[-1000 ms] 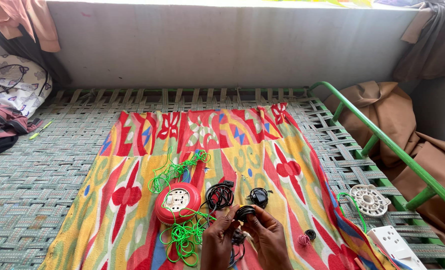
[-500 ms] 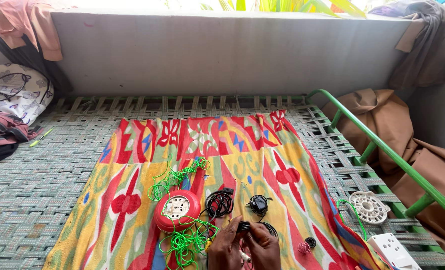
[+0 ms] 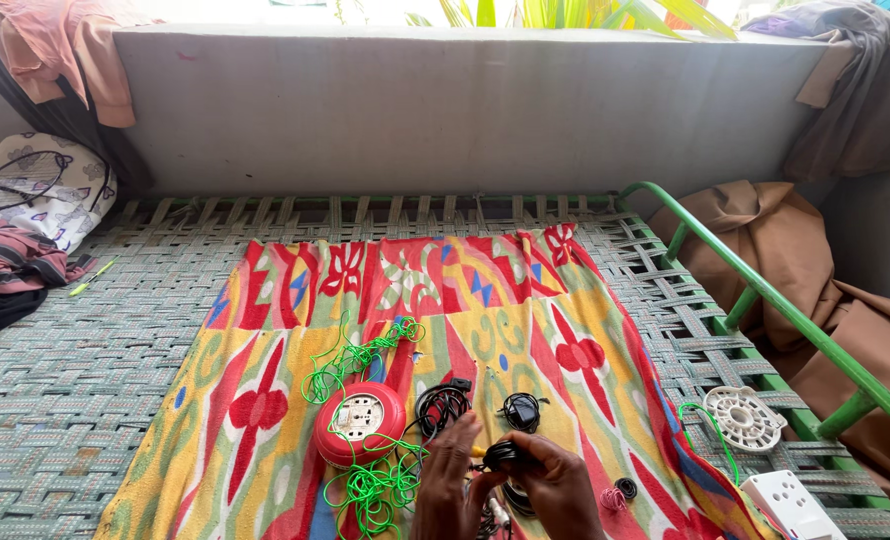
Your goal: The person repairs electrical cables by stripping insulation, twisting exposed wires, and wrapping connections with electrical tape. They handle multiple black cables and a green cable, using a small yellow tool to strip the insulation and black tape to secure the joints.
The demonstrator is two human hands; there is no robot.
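Since the earlier frame, both hands had slid toward 6 o'clock. The left hand (image 3: pixel 447 475) and right hand (image 3: pixel 557 487) pinched a black coil (image 3: pixel 503 455). The red reel (image 3: pixel 360 423) lay at 9 o'clock.

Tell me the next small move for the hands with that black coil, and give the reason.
Probably raise the black coil a little and bring it nearer. Both the left hand and the right hand sit at the bottom edge of the view, with the coil pinched between them. More black wire and loose green cord lie close by on the patterned cloth, so it could snag.
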